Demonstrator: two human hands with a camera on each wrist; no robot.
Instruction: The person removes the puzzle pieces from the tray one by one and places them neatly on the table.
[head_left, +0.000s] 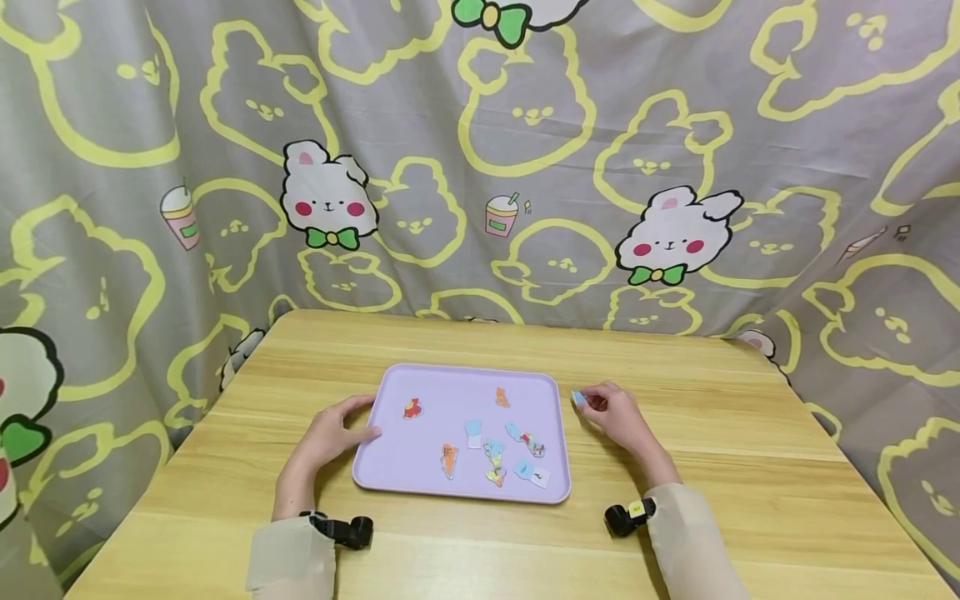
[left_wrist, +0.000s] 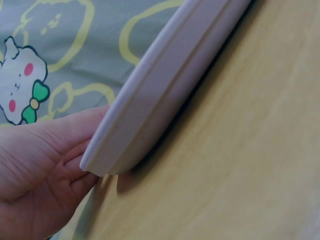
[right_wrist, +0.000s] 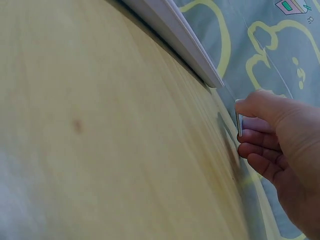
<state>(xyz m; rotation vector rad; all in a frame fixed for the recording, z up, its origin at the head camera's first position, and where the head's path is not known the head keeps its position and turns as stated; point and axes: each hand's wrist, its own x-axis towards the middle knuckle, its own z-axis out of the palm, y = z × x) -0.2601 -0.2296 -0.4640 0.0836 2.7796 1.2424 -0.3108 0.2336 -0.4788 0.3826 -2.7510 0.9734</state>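
Nearest are two pale sleeves, each with a black wrist camera at its cuff, above the wooden tabletop. Beyond them lies a lilac tray. Toward its near side are an orange piece, a multicoloured piece and a blue-and-white piece. The left hand holds the tray's left edge, its grip narrowed on the rim. Around mid-tray lie a second blue-and-white piece and a blue-and-red piece. Just off the tray's right edge, the right hand pinches a small light-blue piece between thumb and fingers, its grip narrow. Farther back on the tray sit a red piece at left and a smaller orange piece at right. Behind the tabletop hangs a grey curtain printed with yellow outlines and white rabbits.
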